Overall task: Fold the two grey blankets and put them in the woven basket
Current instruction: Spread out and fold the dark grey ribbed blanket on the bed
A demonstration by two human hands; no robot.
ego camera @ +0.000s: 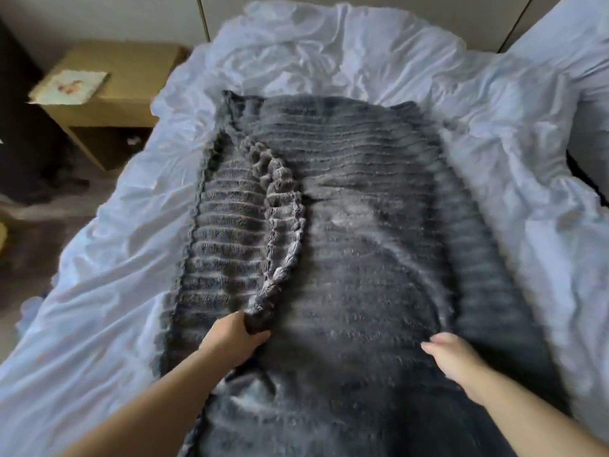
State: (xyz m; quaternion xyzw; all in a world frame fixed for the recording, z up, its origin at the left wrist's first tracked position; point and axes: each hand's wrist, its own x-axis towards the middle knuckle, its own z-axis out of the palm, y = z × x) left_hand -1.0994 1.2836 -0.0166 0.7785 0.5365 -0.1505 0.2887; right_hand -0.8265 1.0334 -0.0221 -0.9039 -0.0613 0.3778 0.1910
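Ribbed, fuzzy grey fleece blanket (pixel 362 199) on crinkled white cotton sheet (pixel 329 54); matt wooden nightstand (pixel 131 77).

text: none legible | card (pixel 71 85) on bedside table (pixel 131 103): print blurred, unreadable

bed (pixel 329 54): rumpled white sheet | wooden nightstand (pixel 112 103): left

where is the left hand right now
Head view, lower left of centre: the left hand grips the bunched edge of the grey blanket, opposite the right hand.
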